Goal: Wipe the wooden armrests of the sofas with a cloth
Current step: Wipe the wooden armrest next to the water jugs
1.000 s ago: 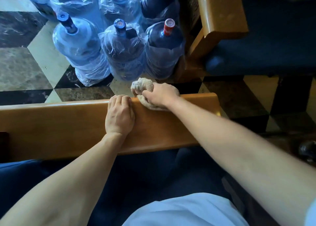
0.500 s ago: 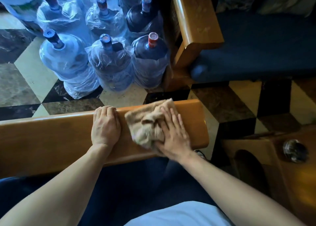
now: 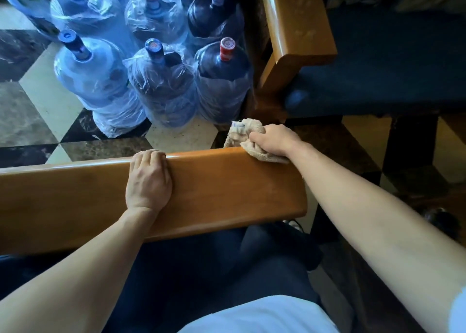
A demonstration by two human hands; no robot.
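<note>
Head view: both hands on a glossy honey-brown wooden armrest [image 3: 227, 181], cloth at its far right corner.

Right hand [image 3: 273, 140] closed around a crumpled beige cloth [image 3: 242, 131]; cloth bunches out past the knuckles and over the armrest's far edge, a flap pinned under the palm. Left hand [image 3: 148, 179] flat on the wood mid-rail, fingers together and curled over the far edge. Beyond: plastic-wrapped blue water jugs [image 3: 161, 85] on checkered marble floor [image 3: 32, 116]; second wooden armrest [image 3: 295, 22] beside a dark blue seat cushion [image 3: 390, 63].
</note>
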